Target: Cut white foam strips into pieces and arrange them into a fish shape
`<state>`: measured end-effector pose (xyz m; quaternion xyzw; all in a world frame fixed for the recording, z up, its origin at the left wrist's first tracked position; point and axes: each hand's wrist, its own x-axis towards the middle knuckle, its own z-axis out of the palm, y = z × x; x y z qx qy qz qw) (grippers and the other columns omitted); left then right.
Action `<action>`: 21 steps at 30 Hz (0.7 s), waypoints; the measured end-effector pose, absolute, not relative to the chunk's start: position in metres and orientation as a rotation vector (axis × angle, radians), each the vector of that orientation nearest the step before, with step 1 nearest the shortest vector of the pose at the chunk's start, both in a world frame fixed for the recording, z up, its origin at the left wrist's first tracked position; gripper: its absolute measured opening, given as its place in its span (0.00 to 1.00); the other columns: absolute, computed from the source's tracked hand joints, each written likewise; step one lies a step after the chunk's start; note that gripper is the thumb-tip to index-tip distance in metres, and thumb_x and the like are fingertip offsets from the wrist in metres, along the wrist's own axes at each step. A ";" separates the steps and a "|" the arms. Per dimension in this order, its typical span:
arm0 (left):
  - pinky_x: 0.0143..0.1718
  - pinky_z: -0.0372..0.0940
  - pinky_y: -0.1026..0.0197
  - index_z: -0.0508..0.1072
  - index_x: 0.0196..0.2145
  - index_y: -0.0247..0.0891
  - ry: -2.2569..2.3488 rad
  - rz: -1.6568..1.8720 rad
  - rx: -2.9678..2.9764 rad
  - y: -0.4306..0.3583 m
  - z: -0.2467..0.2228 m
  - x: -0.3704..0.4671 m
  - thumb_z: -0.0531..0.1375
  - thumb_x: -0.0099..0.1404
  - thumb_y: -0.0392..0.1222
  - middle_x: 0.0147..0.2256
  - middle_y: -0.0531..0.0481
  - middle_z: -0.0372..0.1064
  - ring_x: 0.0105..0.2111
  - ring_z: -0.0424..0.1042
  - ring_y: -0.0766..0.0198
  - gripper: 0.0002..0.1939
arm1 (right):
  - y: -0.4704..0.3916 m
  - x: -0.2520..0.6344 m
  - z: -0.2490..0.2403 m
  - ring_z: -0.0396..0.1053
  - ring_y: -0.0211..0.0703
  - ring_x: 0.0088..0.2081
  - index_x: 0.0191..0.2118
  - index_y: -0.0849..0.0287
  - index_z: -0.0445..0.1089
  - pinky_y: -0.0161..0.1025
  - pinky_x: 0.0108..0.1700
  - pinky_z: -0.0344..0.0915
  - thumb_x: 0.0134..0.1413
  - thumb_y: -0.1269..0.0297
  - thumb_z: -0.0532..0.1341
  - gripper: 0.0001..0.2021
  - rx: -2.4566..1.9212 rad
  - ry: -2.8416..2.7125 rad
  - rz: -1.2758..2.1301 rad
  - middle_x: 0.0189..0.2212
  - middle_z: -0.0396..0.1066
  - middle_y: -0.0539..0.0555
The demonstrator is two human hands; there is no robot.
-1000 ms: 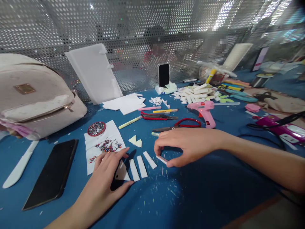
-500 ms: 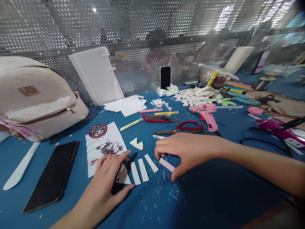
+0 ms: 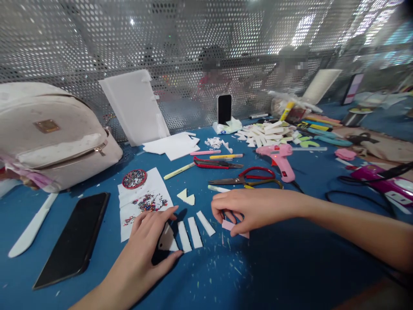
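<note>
My left hand (image 3: 146, 241) curves over a white triangular piece (image 3: 167, 240) with small dark dots, its thumb at the lower corner. Part of that piece is hidden under the palm. Beside it lie three white strips, the nearest (image 3: 185, 237) almost touching the triangle, then a middle strip (image 3: 195, 232) and a slanted one (image 3: 205, 223). Farther right, my right hand (image 3: 245, 211) pinches a pink strip (image 3: 228, 224) low over the table, thumb across its middle. Two pale yellow cut pieces (image 3: 186, 197) lie beyond the white strips.
Scissors (image 3: 226, 181), a red cutter (image 3: 213, 163) and a pink glue gun (image 3: 280, 157) lie beyond my right hand. Left are a phone (image 3: 72, 241), a white plastic knife (image 3: 34, 226), a backpack (image 3: 54, 137) and paper (image 3: 158, 178) with beads. Offcuts (image 3: 267, 131) heap at the back.
My right hand has closed more on the pink strip, its thumb moving from the strip's near end onto its middle. The strip has shifted slightly right. My left hand stays on the triangle.
</note>
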<state>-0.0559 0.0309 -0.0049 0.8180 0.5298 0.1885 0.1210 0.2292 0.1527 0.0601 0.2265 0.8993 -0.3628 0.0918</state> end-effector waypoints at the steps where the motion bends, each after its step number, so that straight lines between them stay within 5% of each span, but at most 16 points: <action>1: 0.59 0.55 0.42 0.47 0.67 0.52 1.541 0.545 2.384 0.031 -0.005 -0.056 0.57 0.71 0.42 0.54 0.45 0.66 0.55 0.64 0.50 0.33 | 0.152 0.229 0.061 0.67 0.37 0.35 0.37 0.57 0.67 0.32 0.33 0.58 0.52 0.71 0.68 0.10 0.687 2.659 -1.081 0.35 0.68 0.48; 5: 0.58 0.56 0.43 0.48 0.67 0.51 1.542 0.551 2.380 0.030 -0.005 -0.055 0.57 0.71 0.43 0.54 0.46 0.67 0.54 0.64 0.51 0.32 | 0.152 0.229 0.065 0.69 0.36 0.32 0.38 0.58 0.67 0.30 0.32 0.61 0.56 0.71 0.65 0.06 0.645 2.630 -1.221 0.29 0.70 0.47; 9: 0.57 0.58 0.45 0.50 0.66 0.51 1.554 0.565 2.403 0.031 -0.005 -0.055 0.58 0.70 0.43 0.53 0.47 0.68 0.53 0.66 0.51 0.31 | 0.156 0.227 0.062 0.67 0.35 0.34 0.39 0.60 0.68 0.31 0.36 0.63 0.58 0.70 0.65 0.05 0.615 2.895 -1.365 0.35 0.71 0.49; 15: 0.58 0.58 0.45 0.50 0.66 0.50 1.557 0.563 2.422 0.030 -0.005 -0.056 0.59 0.70 0.43 0.54 0.46 0.68 0.54 0.66 0.50 0.32 | 0.162 0.224 0.044 0.65 0.38 0.38 0.38 0.59 0.67 0.35 0.40 0.60 0.59 0.77 0.60 0.06 0.485 3.241 -0.950 0.38 0.68 0.51; 21: 0.60 0.55 0.42 0.50 0.66 0.50 1.603 0.558 2.429 0.030 -0.010 -0.058 0.62 0.67 0.47 0.54 0.47 0.67 0.53 0.66 0.49 0.36 | 0.161 0.223 0.039 0.65 0.43 0.41 0.40 0.58 0.66 0.38 0.41 0.59 0.55 0.59 0.69 0.13 0.340 3.146 -0.673 0.39 0.69 0.51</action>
